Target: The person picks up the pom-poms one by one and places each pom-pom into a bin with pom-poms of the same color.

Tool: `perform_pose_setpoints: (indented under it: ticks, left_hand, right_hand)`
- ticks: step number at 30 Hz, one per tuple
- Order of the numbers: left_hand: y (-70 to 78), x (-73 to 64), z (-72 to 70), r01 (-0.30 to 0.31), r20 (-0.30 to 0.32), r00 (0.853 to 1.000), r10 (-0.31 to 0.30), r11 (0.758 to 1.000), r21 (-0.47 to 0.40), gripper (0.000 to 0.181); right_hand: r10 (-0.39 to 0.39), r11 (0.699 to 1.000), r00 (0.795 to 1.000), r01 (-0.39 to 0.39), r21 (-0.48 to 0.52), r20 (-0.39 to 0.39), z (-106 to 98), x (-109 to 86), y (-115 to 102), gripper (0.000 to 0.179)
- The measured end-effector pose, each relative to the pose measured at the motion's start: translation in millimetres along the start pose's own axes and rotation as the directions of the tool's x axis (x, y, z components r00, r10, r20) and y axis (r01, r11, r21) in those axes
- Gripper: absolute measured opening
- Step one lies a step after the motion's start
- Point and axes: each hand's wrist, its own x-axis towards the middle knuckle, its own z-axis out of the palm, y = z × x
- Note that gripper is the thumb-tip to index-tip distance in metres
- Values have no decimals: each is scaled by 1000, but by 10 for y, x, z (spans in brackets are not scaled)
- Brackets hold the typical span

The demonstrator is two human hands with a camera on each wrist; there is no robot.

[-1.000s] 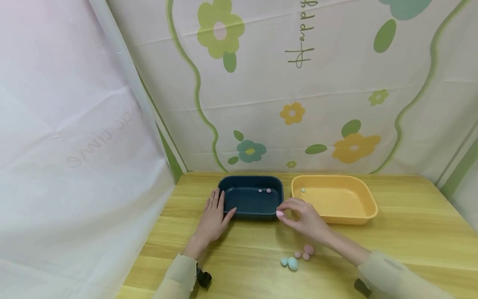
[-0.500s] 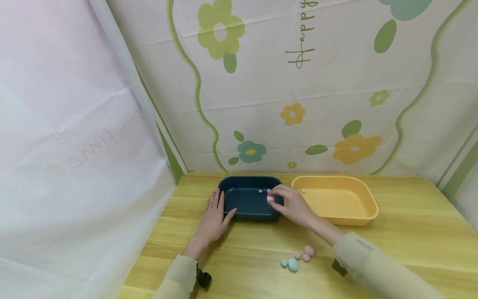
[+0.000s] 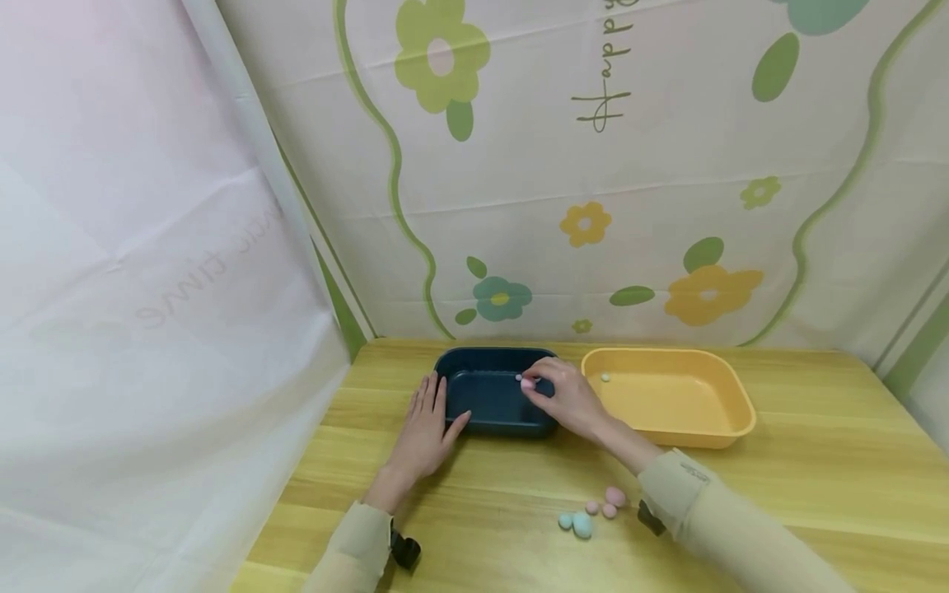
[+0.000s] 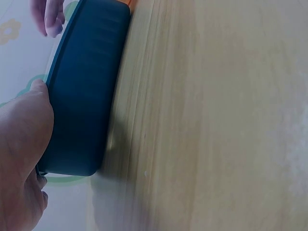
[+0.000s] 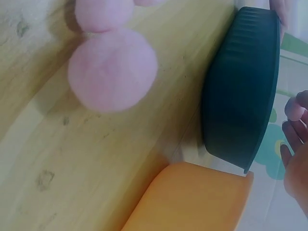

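My right hand (image 3: pixel 569 401) pinches a small pink pom-pom (image 3: pixel 527 384) between thumb and fingertips, over the right part of a dark blue tray (image 3: pixel 489 403). In the right wrist view that pink ball (image 5: pixel 293 109) shows at the fingertips, above the tray's rim. A tiny pale pink ball (image 3: pixel 518 377) lies inside the tray, just beside the fingertips. My left hand (image 3: pixel 423 432) rests at the tray's left end, fingers lying straight along the side and thumb at the front rim. From the left wrist, the thumb (image 4: pixel 41 89) appears against the rim.
A yellow tray (image 3: pixel 670 432), close on the blue tray's right, holds one pale green ball (image 3: pixel 605 377). Nearer me on the wooden table (image 3: pixel 482 527) lie two light blue pom-poms (image 3: pixel 582 525) and several pink pom-poms (image 3: pixel 614 496). A printed cloth (image 3: pixel 519 181) hangs behind.
My right hand has carried the pink pom-pom leftward and slightly away from me, from the blue tray's right front corner to over its inside. The left hand stays in place.
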Motion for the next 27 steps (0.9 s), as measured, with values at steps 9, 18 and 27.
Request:
perform_pose_setpoints:
  ticks: [9,18,27]
  left_hand:
    - [16,-2,3,7,17,1000,-7,1000,-1,89]
    - [14,3,-2,-6,-11,1000,6,1000,-4,88]
    - [34,-2,-25,-4,-8,1000,4,1000,-22,87]
  right_hand:
    - [13,1000,1000,-13,19,6,-58,-59,-104,25]
    - [-75,995,997,76,59,-13,-235,-194,-291,42]
    - [-186,982,981,186,3,-62,-368,-546,-362,60]
